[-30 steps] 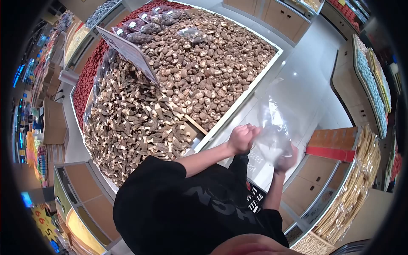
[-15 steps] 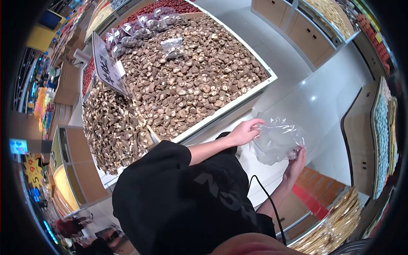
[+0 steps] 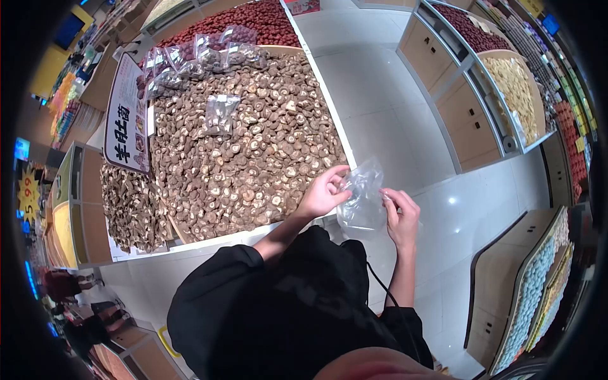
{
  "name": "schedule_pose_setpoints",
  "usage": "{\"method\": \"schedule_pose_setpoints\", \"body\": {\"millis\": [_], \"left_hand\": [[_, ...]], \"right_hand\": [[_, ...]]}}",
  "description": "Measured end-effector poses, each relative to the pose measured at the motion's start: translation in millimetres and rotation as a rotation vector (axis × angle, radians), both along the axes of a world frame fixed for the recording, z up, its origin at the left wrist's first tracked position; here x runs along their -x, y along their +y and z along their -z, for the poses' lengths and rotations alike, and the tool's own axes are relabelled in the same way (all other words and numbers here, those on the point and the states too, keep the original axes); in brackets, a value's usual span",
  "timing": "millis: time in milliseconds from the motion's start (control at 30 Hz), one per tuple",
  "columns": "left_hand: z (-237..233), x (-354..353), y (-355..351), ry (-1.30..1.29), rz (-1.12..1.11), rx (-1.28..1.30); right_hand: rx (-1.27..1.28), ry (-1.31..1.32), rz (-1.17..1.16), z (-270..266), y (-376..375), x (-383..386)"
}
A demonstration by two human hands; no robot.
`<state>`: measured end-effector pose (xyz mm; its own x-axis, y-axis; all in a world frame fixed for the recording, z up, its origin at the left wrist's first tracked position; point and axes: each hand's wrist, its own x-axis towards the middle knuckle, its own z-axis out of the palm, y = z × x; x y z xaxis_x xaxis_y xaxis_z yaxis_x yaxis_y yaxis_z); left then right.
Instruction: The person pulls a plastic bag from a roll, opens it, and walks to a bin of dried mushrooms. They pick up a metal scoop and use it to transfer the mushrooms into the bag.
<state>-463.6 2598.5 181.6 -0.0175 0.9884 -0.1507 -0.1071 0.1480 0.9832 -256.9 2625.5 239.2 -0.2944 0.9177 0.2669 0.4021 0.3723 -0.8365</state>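
Note:
A clear plastic bag (image 3: 362, 206) hangs between my two hands, thin and crumpled, with nothing visible inside. My left hand (image 3: 324, 193) pinches its upper left edge, close to the corner of the mushroom bin. On the other side, my right hand (image 3: 400, 215) grips the bag's right edge between thumb and fingers. Beside my left hand spreads a wide bin of dried shiitake mushrooms (image 3: 253, 158). A small packed clear bag (image 3: 220, 115) lies on top of them.
Filled clear bags (image 3: 202, 60) line the bin's back, before red dried dates (image 3: 259, 19). A sign (image 3: 126, 117) stands at the left above darker dried mushrooms (image 3: 130, 212). Wooden display cabinets (image 3: 456, 114) stand across the tiled aisle (image 3: 373, 101); another low stand (image 3: 513, 278) is at right.
My view has turned, and the mushroom bin now sits nearer my left hand. Both hands have come closer together and raised the bag, which looks narrower and more bunched.

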Motion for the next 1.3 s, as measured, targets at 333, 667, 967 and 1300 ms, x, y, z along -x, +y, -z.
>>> {"method": "schedule_pose_setpoints", "body": {"millis": [333, 667, 967, 1300], "left_hand": [[28, -79, 110, -0.244, -0.567, 0.251], [7, -202, 197, -0.323, -0.643, 0.262], [32, -208, 134, 0.257, -0.73, 0.273], [27, -194, -27, -0.036, -1.032, 0.367]], "right_hand": [[0.762, 0.352, -0.056, 111, 203, -83], [0.951, 0.086, -0.417, 112, 325, -176], [0.874, 0.241, -0.469, 110, 332, -149], [0.723, -0.298, -1.081, 57, 199, -40]]}}
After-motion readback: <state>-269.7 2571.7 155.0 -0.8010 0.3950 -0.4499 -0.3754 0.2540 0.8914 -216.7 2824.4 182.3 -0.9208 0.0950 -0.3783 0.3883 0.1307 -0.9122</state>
